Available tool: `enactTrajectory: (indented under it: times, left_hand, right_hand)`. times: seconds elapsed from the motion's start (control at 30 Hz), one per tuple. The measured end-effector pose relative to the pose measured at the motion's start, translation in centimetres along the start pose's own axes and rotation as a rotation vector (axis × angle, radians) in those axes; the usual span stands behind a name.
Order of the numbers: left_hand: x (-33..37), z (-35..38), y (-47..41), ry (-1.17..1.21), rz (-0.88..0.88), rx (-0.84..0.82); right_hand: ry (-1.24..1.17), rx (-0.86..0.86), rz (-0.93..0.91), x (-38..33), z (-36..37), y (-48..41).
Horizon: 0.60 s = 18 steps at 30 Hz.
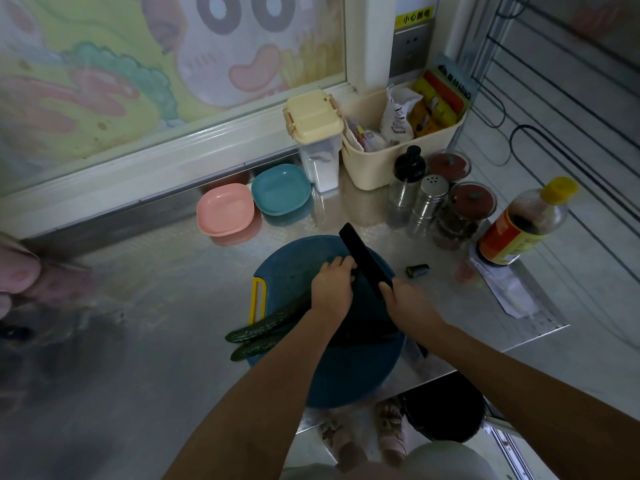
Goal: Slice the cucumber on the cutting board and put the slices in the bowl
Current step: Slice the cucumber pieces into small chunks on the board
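A round blue cutting board (349,375) with a yellow handle lies on the steel counter. Two dark green cucumbers (258,336) lie across it, their ends sticking out past the board's left edge. My left hand (331,289) presses down on a cucumber near the board's middle. My right hand (410,304) grips the handle of a black knife (363,258), whose blade stands right beside my left fingers. A cut-off cucumber end (417,271) lies on the counter to the right of the board. A pink bowl (225,210) and a teal bowl (280,189) stand behind the board.
At the back right stand a lidded container (317,140), a cream basket of packets (388,157), shakers and jars (429,199), and a sauce bottle (526,225). The counter's front edge runs just right of the board, with a black stool (446,414) below.
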<state>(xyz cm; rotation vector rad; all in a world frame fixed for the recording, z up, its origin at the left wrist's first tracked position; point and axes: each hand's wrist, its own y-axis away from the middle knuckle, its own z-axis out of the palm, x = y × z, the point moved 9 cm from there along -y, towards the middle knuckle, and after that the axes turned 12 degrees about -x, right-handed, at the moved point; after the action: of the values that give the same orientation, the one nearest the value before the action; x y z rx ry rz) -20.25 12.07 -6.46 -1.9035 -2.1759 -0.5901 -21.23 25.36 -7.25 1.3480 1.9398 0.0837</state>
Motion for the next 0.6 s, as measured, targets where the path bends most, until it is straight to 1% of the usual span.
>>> enactTrajectory:
  times: [0.37,0.6]
  left_hand:
    - [-0.29,0.19,0.0,0.014,-0.006,-0.027]
    - [-0.15,-0.03,0.17,0.031,0.004,0.007]
  right_hand:
    - [0.03,-0.015,0.007,-0.96,-0.47,0.39]
    - [0.075,0.0,0.004,-1.03,-0.23,0.04]
